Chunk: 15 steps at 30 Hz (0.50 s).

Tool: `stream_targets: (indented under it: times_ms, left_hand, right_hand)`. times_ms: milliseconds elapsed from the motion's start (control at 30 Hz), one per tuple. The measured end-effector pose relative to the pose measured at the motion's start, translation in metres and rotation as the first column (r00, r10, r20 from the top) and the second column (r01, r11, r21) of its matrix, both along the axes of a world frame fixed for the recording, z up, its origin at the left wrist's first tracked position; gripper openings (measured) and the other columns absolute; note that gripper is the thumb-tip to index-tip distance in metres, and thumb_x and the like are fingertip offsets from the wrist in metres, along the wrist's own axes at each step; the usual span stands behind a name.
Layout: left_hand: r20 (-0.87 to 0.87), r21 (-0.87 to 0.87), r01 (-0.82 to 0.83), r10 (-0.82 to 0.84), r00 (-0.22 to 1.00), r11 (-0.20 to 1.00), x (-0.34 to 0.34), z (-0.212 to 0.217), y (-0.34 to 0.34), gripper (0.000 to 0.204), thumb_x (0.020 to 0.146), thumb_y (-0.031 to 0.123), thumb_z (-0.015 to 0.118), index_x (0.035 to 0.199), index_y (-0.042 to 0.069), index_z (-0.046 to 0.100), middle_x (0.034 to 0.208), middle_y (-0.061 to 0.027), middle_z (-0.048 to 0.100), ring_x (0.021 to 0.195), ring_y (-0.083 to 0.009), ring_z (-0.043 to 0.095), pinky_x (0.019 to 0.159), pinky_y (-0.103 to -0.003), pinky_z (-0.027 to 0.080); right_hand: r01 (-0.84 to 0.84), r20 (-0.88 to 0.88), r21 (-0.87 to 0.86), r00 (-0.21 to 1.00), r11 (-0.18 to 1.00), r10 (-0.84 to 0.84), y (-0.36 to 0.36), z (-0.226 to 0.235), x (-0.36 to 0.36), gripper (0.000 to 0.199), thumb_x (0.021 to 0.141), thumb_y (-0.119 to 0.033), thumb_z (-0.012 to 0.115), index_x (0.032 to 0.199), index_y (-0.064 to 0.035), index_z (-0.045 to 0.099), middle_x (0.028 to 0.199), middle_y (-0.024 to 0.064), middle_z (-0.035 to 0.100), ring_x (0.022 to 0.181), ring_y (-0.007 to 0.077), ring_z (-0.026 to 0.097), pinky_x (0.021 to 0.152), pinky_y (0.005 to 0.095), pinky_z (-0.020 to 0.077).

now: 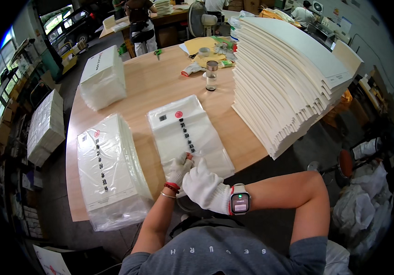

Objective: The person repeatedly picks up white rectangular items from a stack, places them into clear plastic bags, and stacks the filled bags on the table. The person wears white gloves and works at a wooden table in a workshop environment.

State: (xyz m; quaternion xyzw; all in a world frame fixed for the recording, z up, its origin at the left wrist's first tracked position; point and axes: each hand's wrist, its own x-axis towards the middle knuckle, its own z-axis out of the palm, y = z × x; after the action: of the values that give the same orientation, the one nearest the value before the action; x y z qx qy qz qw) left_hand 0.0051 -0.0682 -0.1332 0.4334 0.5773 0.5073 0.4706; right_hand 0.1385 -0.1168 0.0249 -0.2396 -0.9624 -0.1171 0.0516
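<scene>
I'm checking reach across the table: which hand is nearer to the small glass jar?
The right hand, marginally. Both gloved hands sit together on the clear plastic bag at the near edge; the left hand lies just left. The glass jar stands far beyond both.

I am facing a wooden table (160,87) carrying a tall cream sheet stack (284,78) at right, bagged stacks (110,172) at left, a flat plastic bag (187,135) near me, a small jar (211,75) farther off.

Right hand (204,188) hides the bag's (187,135) near edge.
</scene>
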Motion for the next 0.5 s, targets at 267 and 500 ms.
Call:
stream_targets:
  times_ms: [267, 500]
  left_hand:
    - [-0.093, 0.055, 0.055, -0.05, 0.994, 0.997, 0.0, 0.011, -0.006, 0.014, 0.085, 0.008, 0.052, 0.094, 0.0, 0.057, 0.073, -0.0046, 0.059, 0.069, -0.0079, 0.05, 0.061, -0.025, 0.043]
    - [-0.061, -0.007, 0.047, -0.047, 0.997, 0.999, -0.007, -0.006, -0.004, 0.013, 0.084, 0.011, 0.051, 0.093, 0.001, 0.056, 0.072, -0.0059, 0.058, 0.068, -0.0108, 0.051, 0.062, -0.027, 0.043]
  right_hand:
    - [0.027, -0.134, 0.025, 0.991, 0.999, -0.023, -0.002, 0.025, -0.007, 0.012, 0.072, -0.011, 0.052, 0.071, 0.0006, 0.055, 0.067, 0.0153, 0.05, 0.07, 0.0332, 0.052, 0.093, 0.062, 0.0323]
    - [-0.01, -0.145, 0.038, 0.989, 0.999, 0.015, -0.003, 0.016, -0.009, 0.013, 0.073, -0.012, 0.051, 0.072, 0.0003, 0.055, 0.067, 0.0151, 0.05, 0.07, 0.0334, 0.052, 0.093, 0.0627, 0.0318]
